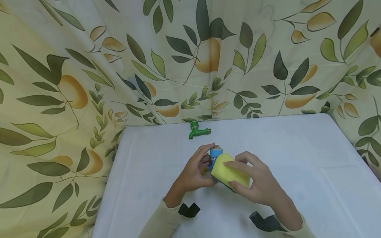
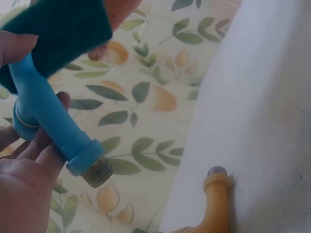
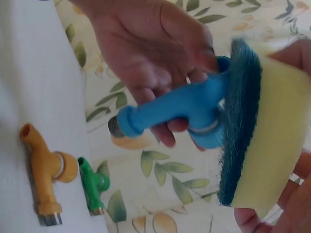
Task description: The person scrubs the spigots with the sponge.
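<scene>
White counter [image 1: 297,158] against leaf-print curtain [image 1: 89,66]. Above it, near middle: left hand [image 1: 193,173] gripping blue tap [image 3: 184,104], right hand [image 1: 259,185] pressing yellow sponge [image 1: 230,172] onto it. Green tap [image 1: 197,130] farther back.

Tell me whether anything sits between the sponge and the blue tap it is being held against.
Nothing visible does. The sponge, gripped by the right hand, has its green scouring face directly against the blue tap, which the left hand holds above the table.
</scene>
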`<state>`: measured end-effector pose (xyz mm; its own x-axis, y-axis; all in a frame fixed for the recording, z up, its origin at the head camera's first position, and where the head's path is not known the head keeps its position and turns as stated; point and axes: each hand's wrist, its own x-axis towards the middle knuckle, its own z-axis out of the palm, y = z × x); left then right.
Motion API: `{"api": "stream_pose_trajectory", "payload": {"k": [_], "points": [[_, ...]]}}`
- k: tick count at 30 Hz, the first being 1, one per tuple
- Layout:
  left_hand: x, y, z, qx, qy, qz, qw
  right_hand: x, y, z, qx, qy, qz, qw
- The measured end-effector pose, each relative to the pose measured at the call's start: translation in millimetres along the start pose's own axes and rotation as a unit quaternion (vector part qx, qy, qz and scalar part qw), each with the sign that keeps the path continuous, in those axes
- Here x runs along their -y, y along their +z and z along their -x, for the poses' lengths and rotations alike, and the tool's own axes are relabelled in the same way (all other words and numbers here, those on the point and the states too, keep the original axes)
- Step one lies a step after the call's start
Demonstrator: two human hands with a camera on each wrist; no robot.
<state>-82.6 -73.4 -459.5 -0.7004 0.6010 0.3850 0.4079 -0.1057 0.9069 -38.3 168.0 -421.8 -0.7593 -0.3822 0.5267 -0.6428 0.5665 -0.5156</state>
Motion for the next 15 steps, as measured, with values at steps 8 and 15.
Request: {"api": "stream_pose_trajectory", "payload": {"k": [8,15], "points": [[-18.5,3.5,-1.8,0.007,-0.016,-0.002,0.9999,-4.9,3.3,-0.6,-0.022,0.0,0.025,0.999],[-19.9,1.1,-1.9,-0.011,-0.001,-0.005,0.9999,-5.4,-1.0,0.2,0.002,-0.009,0.024,1.0]]}}
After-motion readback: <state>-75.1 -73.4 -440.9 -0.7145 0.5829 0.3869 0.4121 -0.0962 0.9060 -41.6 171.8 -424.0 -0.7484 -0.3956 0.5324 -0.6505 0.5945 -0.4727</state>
